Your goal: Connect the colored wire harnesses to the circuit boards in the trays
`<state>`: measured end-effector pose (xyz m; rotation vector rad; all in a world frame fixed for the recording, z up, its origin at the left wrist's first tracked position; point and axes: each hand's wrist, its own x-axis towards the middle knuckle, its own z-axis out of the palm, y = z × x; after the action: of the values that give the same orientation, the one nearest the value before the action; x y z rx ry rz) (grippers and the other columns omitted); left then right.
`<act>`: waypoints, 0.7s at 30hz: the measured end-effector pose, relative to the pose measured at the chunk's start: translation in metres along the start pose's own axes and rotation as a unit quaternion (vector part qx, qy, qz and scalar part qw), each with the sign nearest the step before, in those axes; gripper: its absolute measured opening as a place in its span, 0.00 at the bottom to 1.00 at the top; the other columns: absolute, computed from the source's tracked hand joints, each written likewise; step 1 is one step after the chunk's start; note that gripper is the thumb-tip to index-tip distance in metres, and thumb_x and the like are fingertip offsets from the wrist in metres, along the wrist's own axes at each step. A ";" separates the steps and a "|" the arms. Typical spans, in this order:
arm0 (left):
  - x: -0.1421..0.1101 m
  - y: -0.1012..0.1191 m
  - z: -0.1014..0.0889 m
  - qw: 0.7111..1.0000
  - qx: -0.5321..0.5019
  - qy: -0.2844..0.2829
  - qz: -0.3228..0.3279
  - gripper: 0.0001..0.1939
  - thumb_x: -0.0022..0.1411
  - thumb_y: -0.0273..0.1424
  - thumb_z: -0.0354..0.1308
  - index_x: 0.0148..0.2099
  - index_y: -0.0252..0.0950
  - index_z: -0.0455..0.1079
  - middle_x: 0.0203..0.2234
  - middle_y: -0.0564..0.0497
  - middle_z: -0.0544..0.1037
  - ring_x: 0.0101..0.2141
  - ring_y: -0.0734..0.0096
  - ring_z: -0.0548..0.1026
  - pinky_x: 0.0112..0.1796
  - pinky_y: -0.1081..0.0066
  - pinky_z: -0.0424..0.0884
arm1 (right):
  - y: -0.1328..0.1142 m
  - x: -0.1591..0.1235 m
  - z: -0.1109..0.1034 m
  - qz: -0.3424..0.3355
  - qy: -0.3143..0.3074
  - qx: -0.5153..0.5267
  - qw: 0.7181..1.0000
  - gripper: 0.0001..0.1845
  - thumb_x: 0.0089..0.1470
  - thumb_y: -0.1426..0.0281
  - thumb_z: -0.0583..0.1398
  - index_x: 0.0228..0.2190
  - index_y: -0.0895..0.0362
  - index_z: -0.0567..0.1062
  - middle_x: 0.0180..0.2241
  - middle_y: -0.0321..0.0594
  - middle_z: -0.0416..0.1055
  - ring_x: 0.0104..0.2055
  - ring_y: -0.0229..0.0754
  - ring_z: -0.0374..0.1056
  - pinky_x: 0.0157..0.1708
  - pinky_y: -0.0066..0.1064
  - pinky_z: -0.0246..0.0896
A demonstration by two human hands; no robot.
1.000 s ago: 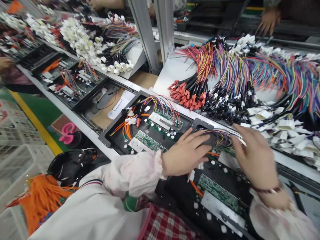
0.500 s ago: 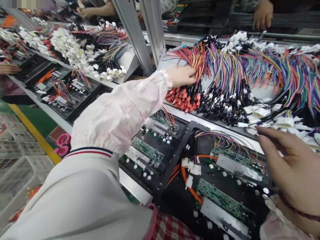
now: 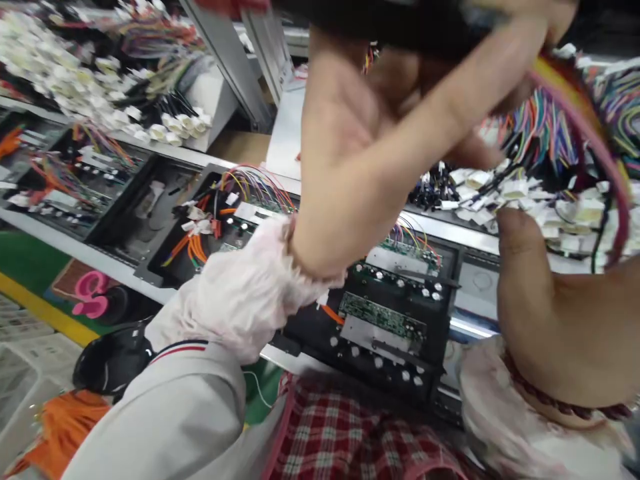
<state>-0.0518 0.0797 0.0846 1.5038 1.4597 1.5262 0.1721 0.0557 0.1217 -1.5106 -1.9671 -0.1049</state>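
In the head view, the left hand (image 3: 370, 127) is gripping a black wire harness (image 3: 395, 17), lifting it high above the tray (image 3: 385, 333). The right hand (image 3: 555, 320) is spreading its thumb right of the tray, beside the harness's coloured wires (image 3: 585, 113); whether it is holding them is hard to tell.
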 end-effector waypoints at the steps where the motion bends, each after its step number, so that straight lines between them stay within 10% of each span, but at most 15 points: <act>1: -0.011 0.002 0.004 0.999 -0.033 0.001 -0.023 0.11 0.70 0.38 0.59 0.49 0.41 0.62 0.37 0.51 0.81 0.40 0.66 0.83 0.35 0.68 0.80 | 0.003 -0.009 -0.003 0.000 -0.010 -0.026 1.000 0.37 0.63 0.62 0.58 0.70 0.47 0.54 0.63 0.49 0.64 0.63 0.61 0.62 0.56 0.52 0.61; 5: -0.048 -0.008 0.018 0.962 -0.214 -0.005 -0.170 0.13 0.65 0.33 0.64 0.45 0.40 0.63 0.33 0.54 0.81 0.32 0.72 0.82 0.31 0.74 0.80 | 0.038 -0.052 -0.003 -0.086 -0.139 -0.091 0.982 0.21 0.67 0.64 0.53 0.58 0.54 0.71 0.42 0.47 0.79 0.34 0.47 0.75 0.26 0.36 0.59; 10: -0.079 -0.031 0.029 0.904 -0.307 -0.024 -0.297 0.19 0.56 0.31 0.71 0.41 0.37 0.63 0.25 0.55 0.79 0.27 0.73 0.81 0.29 0.76 0.81 | 0.073 -0.069 -0.007 -0.128 -0.368 0.000 0.921 0.26 0.68 0.55 0.49 0.58 0.58 0.69 0.42 0.49 0.76 0.38 0.51 0.75 0.34 0.40 0.68; 21: -0.078 -0.032 0.030 0.924 -0.284 -0.030 -0.256 0.20 0.56 0.26 0.71 0.41 0.38 0.61 0.31 0.56 0.77 0.32 0.74 0.81 0.32 0.75 0.83 | 0.020 -0.022 0.066 -0.082 -0.315 0.234 0.916 0.07 0.64 0.70 0.59 0.33 0.54 0.76 0.30 0.32 0.76 0.31 0.35 0.71 0.33 0.28 0.62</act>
<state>-0.0160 0.0261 0.0224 0.7445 1.1134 1.3874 0.1635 0.0727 0.0520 -1.1299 -2.3737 0.8235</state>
